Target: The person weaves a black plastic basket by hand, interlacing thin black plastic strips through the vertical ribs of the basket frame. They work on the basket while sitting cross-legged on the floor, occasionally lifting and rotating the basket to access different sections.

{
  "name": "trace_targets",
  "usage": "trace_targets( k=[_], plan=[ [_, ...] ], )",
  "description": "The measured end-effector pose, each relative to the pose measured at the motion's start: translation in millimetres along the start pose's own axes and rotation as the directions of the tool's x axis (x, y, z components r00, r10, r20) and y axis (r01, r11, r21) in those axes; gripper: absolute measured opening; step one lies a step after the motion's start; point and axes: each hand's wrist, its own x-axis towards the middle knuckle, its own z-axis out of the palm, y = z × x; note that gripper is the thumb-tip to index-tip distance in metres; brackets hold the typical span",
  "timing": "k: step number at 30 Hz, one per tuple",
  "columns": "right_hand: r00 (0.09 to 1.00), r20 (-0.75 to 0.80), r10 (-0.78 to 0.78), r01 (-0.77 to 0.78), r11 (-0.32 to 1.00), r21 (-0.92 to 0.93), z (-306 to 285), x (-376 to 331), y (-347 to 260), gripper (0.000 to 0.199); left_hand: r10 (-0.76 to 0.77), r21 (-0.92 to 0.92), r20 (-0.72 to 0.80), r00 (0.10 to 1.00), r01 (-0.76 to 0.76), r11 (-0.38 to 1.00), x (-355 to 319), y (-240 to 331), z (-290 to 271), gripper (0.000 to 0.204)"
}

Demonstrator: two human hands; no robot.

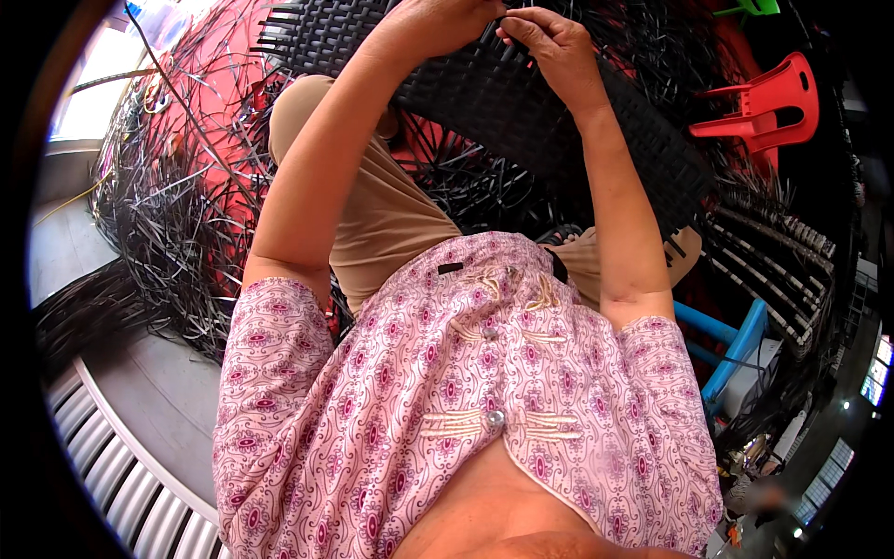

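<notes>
A black woven panel [503, 112] lies slanted across my lap, with loose strip ends sticking out at its far left edge. Over its far side my two hands meet at the fingertips. My left hand [445, 23] is closed in a pinch, partly cut off by the upper edge of the picture. My right hand [557, 51] pinches with thumb and forefinger beside it. A short dark bit, which looks like a black plastic strip [490, 34], shows between the fingertips; its full length is hidden against the panel.
Loose black strips [186, 186] lie heaped over the red floor [209, 56] on the left and under the panel. A red plastic chair [778, 107] lies at the far right. Near my right elbow is a blue frame [740, 345]. A ribbed metal bench [140, 466] stands at the near left.
</notes>
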Motion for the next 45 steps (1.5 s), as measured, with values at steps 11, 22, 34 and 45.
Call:
trace_targets(
  k=[11, 22, 34, 45],
  plan=[
    [0.968, -0.137, 0.212, -0.170, 0.948, 0.269, 0.9, -5.4, -3.7, 0.013, -0.307, -0.176, -0.278, 0.910, 0.266, 0.948, -17.8, -34.7, 34.2, 0.019],
    [0.970, -0.172, 0.172, -0.106, 0.935, 0.339, 7.6, -3.3, 3.9, 0.015, -0.323, 0.373, -0.218, 0.921, 0.385, 0.844, -21.1, -20.7, 62.5, 0.026],
    [0.966, -0.213, 0.145, -0.190, 0.960, -0.208, 8.5, -5.8, -2.5, 0.018, -0.317, 0.291, -0.248, 0.915, 0.382, 0.877, -22.4, -25.9, 66.8, 0.028],
    [0.995, -0.093, -0.037, -0.031, 0.773, -0.634, 12.3, -0.6, 6.0, 0.018, -0.299, 0.167, -0.297, 0.907, 0.358, 0.919, -28.8, -35.1, 72.7, 0.026]
  ],
)
